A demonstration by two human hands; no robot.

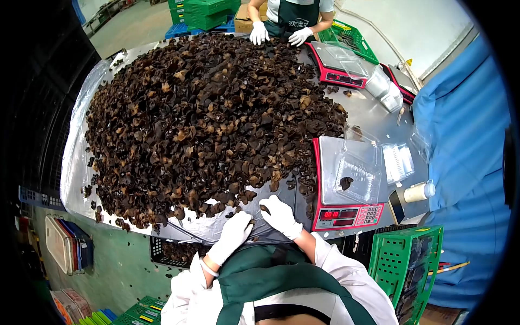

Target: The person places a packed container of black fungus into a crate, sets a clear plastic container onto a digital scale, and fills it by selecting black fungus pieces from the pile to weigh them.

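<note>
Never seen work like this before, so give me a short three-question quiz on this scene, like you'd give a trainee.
1. Multiple choice: what shows against the clear plastic container on the nearest digital scale?
A) one dark fungus piece
B) a spoon
C) a folded glove

2. True or false: the co-worker across the metal table wears white gloves.

3. Fill in: of the camera wearer's left hand and right hand, the one closer to that scale is the ____ hand.

Key: 1 A; 2 true; 3 right.
</note>
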